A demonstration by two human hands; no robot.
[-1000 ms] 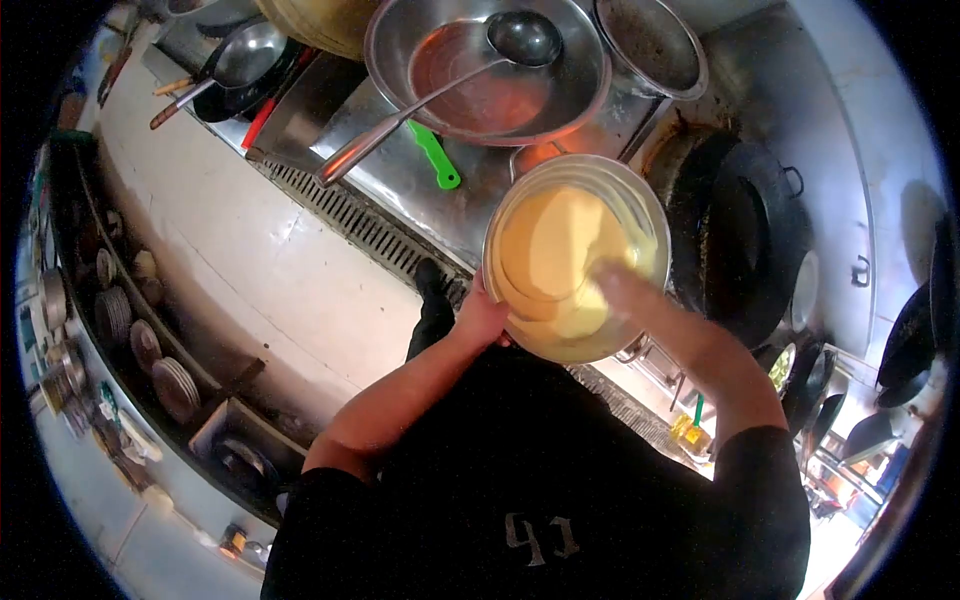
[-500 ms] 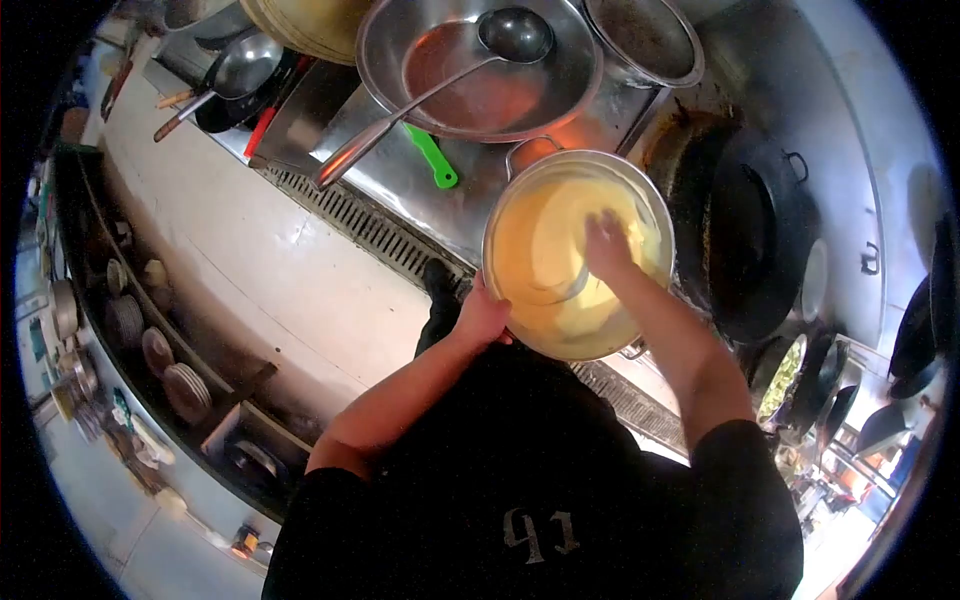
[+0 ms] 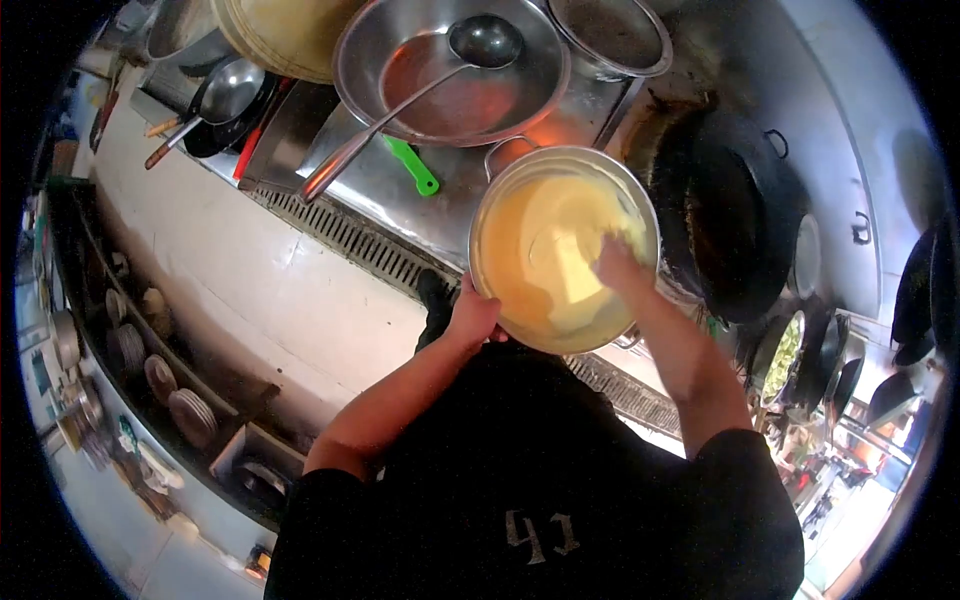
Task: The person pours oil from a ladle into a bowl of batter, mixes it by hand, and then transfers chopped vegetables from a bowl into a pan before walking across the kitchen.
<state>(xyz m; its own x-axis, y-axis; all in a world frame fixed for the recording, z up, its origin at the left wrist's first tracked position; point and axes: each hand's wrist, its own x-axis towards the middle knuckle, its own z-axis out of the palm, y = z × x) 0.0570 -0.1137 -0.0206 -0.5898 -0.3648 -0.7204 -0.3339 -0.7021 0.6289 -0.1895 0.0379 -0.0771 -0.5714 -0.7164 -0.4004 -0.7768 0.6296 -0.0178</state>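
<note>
Left hand gripped the bowl by its rim above the stove edge, beside the wok. Right hand sat in the batter, open or closed unreadable. Best practice: steady bowl, sweep along the wall

Left hand: carried forward and up at the end of a bare left forearm that runs out from a bent elbow, wrist roughly straight, fingers curled closed in a grip. Right hand: carried on a bare right forearm extended forward and slightly inward, wrist dipped, fingers pointing down. Blur prevents judging whether they are spread or closed. The two hands sit near each other, not touching.
</note>
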